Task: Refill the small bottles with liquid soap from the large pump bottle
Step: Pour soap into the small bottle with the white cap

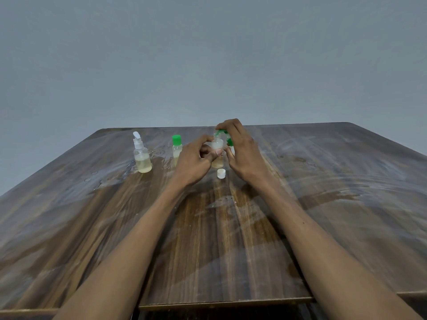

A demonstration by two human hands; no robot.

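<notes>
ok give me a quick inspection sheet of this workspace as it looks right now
surface: dark wooden table, wet smears and droplets across it
job's things: pump bottle standing at left, pale liquid in its lower part; green-capped small bottle upright beside it; another small bottle held at centre, a green cap at its top
clutter: loose white cap on the table near the hands
grippers: left hand steadies the held bottle; right hand fingers on the green cap
cables: nothing seen
surroundings: plain grey wall behind the table
</notes>
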